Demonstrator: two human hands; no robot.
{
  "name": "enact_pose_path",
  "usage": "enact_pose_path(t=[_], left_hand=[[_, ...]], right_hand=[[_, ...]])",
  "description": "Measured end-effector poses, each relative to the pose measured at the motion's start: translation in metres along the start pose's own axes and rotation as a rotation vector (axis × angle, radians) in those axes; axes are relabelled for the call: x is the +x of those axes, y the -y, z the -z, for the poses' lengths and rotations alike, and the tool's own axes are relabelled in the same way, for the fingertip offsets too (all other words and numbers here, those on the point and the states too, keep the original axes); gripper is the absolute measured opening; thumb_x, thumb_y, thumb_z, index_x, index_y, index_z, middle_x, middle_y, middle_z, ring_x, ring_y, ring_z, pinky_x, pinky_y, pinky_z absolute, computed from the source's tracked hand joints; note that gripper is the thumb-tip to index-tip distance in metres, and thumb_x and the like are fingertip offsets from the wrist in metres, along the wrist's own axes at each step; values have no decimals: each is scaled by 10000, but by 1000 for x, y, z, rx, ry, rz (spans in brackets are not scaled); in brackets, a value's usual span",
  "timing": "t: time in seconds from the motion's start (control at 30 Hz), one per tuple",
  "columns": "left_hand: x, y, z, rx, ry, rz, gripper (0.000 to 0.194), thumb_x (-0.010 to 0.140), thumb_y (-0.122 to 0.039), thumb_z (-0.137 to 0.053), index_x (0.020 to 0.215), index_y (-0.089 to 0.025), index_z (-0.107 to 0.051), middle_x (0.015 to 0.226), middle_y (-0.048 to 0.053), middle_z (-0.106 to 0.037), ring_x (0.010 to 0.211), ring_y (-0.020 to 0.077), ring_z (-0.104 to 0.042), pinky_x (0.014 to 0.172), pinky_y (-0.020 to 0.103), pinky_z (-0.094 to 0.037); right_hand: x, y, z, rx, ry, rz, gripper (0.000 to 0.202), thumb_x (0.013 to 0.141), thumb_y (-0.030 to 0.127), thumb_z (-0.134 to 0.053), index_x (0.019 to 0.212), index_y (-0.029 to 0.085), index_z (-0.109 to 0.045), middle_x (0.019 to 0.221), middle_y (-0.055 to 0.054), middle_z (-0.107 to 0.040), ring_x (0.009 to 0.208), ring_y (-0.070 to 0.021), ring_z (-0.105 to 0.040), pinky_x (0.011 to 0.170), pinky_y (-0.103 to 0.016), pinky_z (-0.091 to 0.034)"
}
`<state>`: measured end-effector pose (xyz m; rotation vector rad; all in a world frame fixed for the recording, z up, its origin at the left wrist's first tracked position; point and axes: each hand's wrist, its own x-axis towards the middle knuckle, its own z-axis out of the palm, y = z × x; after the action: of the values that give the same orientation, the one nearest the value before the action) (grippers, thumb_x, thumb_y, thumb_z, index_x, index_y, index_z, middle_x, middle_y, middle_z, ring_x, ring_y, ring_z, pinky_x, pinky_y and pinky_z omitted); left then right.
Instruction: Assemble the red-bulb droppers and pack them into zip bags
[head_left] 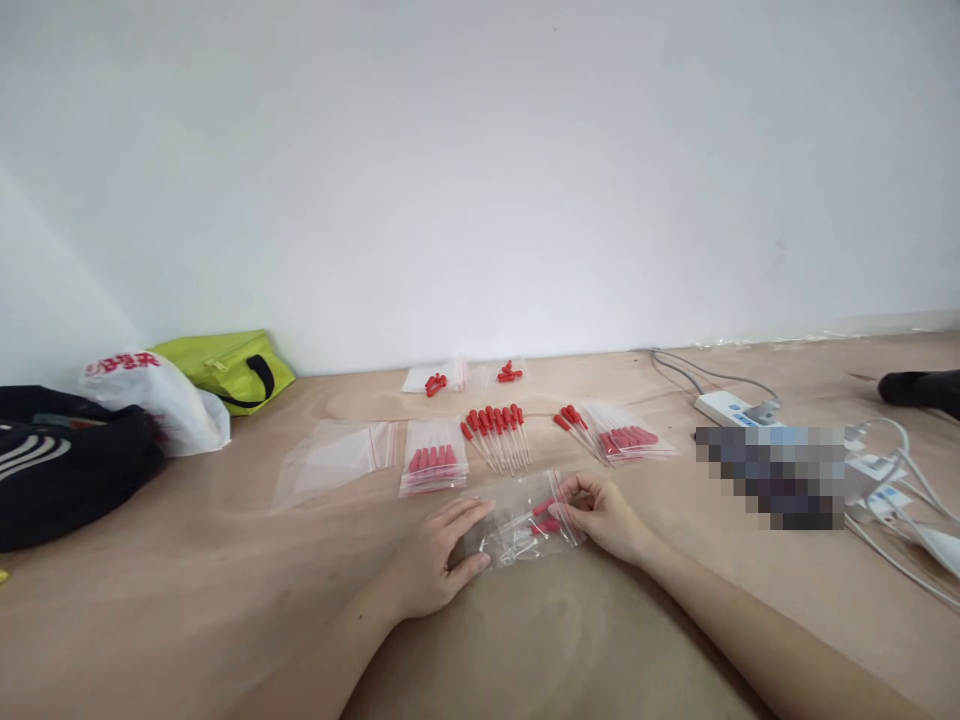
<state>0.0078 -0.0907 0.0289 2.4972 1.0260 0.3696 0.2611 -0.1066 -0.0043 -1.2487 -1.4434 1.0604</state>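
A clear zip bag (517, 550) lies before me with a few red-bulbed droppers (546, 526) inside, their bulbs toward the right, zip end. My right hand (604, 515) pinches the bag at that end. At the bag's left end rests my left hand (442, 560), thumb and fingers apart, fingertips touching the plastic. Just beyond, several loose droppers (495, 425) with red bulbs and thin clear stems are fanned out. To their left is a filled bag of droppers (433, 460); to their right, a few loose droppers (574, 418) lie against another filled bag (630, 440).
Flat bags (330, 460) lie at left. Red bulbs (435, 383) sit on bags near the wall. A black bag (67, 470), white plastic bag (161, 400) and lime-green bag (240, 370) stand far left. Power strips (727, 408) with cables and a blurred-out object (780, 480) occupy the right.
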Motion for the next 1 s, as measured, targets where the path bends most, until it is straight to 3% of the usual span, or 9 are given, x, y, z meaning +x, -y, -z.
enact_pose_path(t=[0.2, 0.27, 0.37, 0.5, 0.67, 0.77, 0.9, 1.0], left_hand=[[1, 4, -2, -20, 10, -25, 401, 821, -308, -480, 1220, -265, -466, 1297, 43, -448, 1186, 226, -399, 986, 417, -336], [2, 4, -3, -20, 12, -34, 368, 816, -310, -491, 1181, -269, -511, 1299, 43, -446, 1188, 231, -399, 985, 418, -337], [2, 4, -3, -17, 14, -30, 345, 809, -304, -505, 1151, -276, -545, 1298, 47, -445, 1188, 237, -400, 983, 422, -337], [2, 2, -1, -28, 17, -31, 334, 804, -291, -514, 1134, -277, -564, 1285, 51, -459, 1174, 239, -417, 972, 420, -352], [1, 2, -1, -24, 10, -41, 333, 797, -282, -520, 1126, -272, -572, 1276, 52, -472, 1164, 228, -429, 965, 407, -362], [1, 2, -1, -23, -15, -51, 328, 787, -283, -532, 1111, -290, -580, 1266, 34, -486, 1159, 225, -434, 965, 408, -361], [1, 1, 0, -42, -17, -36, 322, 786, -291, -533, 1104, -278, -588, 1260, 48, -492, 1155, 233, -438, 968, 421, -353], [1, 1, 0, -65, -15, -35, 328, 785, -287, -533, 1109, -286, -584, 1269, 46, -484, 1155, 236, -437, 968, 428, -353]], right_hand=[[11, 6, 12, -332, 125, 141, 261, 774, 323, -497, 585, 180, -607, 626, -4, -553, 633, -135, -525, 572, -237, -410], [22, 8, 19, -481, 26, 115, 204, 777, 255, -466, 649, 181, -606, 644, -6, -576, 619, -139, -536, 579, -246, -416], [45, 12, 27, -853, -189, -5, 178, 777, 162, -437, 854, 173, -597, 856, -55, -614, 766, -167, -573, 669, -264, -423], [72, 12, 23, -1069, -286, -175, 267, 798, 136, -403, 1034, 127, -530, 1008, -157, -565, 888, -239, -574, 689, -313, -423], [83, 11, 10, -1111, -279, -206, 338, 764, 59, -388, 1089, 93, -474, 958, -178, -573, 875, -254, -580, 685, -321, -426], [78, 12, 11, -1086, -290, -115, 490, 748, 52, -369, 1237, 53, -327, 1004, -205, -557, 887, -264, -567, 700, -342, -432], [58, 10, 24, -744, -406, 84, 627, 765, 169, -366, 1326, 43, -115, 831, -130, -574, 724, -235, -579, 631, -346, -456], [40, 4, 29, -357, -449, 32, 627, 778, 302, -382, 1311, 119, -107, 651, 9, -490, 468, -153, -512, 477, -299, -452]])
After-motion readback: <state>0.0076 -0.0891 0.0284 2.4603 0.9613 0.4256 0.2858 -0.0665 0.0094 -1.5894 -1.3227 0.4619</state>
